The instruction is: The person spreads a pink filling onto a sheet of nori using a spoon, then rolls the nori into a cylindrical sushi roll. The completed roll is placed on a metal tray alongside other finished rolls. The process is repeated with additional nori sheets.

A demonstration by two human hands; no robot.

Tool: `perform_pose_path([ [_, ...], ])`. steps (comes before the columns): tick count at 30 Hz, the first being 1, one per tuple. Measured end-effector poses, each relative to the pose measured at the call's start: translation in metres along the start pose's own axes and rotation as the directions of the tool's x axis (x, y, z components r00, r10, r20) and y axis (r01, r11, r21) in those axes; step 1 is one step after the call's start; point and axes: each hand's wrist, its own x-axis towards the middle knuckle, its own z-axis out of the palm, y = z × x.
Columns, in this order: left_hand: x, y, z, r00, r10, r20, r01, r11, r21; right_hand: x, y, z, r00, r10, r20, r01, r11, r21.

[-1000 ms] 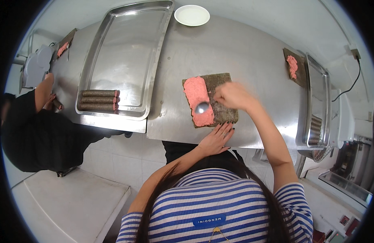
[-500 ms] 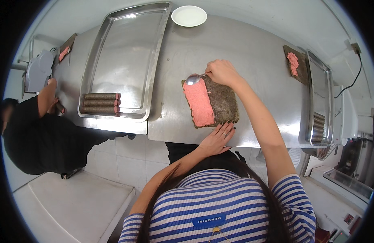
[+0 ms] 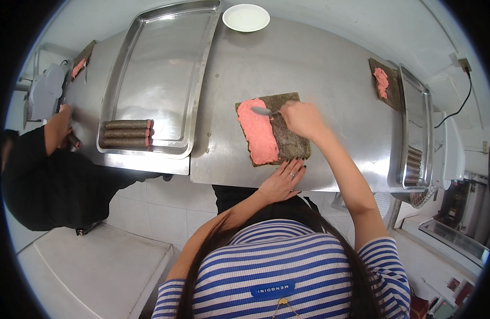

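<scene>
A dark green sheet of seaweed (image 3: 292, 135) lies flat on the steel table before me. Pink paste (image 3: 260, 135) covers its left half in a thick band. My right hand (image 3: 303, 121), slightly blurred, is closed round the handle of a metal spoon (image 3: 262, 110). The spoon's bowl rests on or just over the upper part of the paste. My left hand (image 3: 283, 182) lies with fingers stretched out, its fingertips on the near edge of the seaweed at the table's front edge.
A large steel tray (image 3: 198, 106) stands to the left, with several seaweed rolls (image 3: 127, 133) in its near corner. A white dish (image 3: 246, 18) sits at the back. Rightward are another seaweed sheet with paste (image 3: 383, 84) and a second tray (image 3: 428, 133). A person in black (image 3: 59, 175) works at far left.
My right hand has moved toward me and a little right, drawing the spoon down from the paste's top edge. The left hand keeps its place on the seaweed.
</scene>
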Motion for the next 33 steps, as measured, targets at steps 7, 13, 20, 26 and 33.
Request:
perform_pose_path([
  [7, 0.0, -0.001, 0.004, 1.0, 0.017, 0.009, -0.017, 1.0, 0.011, -0.077, -0.026, 0.001, 0.99, -0.021, 0.142, 0.009, 0.997, 0.082],
  [13, 0.0, 0.0, 0.0, 0.999, 0.02, -0.045, -0.018, 0.999, 0.044, -0.083, -0.016, -0.009, 0.988, -0.073, 0.136, 0.047, 0.981, 0.189],
  [20, -0.001, 0.0, 0.003, 0.999, 0.029, -0.037, -0.028, 0.999, 0.028, -0.091, -0.031, 0.007, 0.998, 0.012, 0.064, -0.015, 0.999, 0.049],
  [26, -0.004, -0.001, 0.014, 0.999, -0.005, 0.032, 0.006, 0.999, -0.035, -0.117, -0.04, 0.027, 0.996, -0.084, -0.031, 0.086, 0.994, 0.064],
  [33, 0.0, 0.0, 0.004, 1.0, 0.001, -0.013, -0.001, 1.0, -0.02, -0.117, -0.017, 0.016, 0.99, -0.14, -0.037, 0.14, 0.99, -0.002],
])
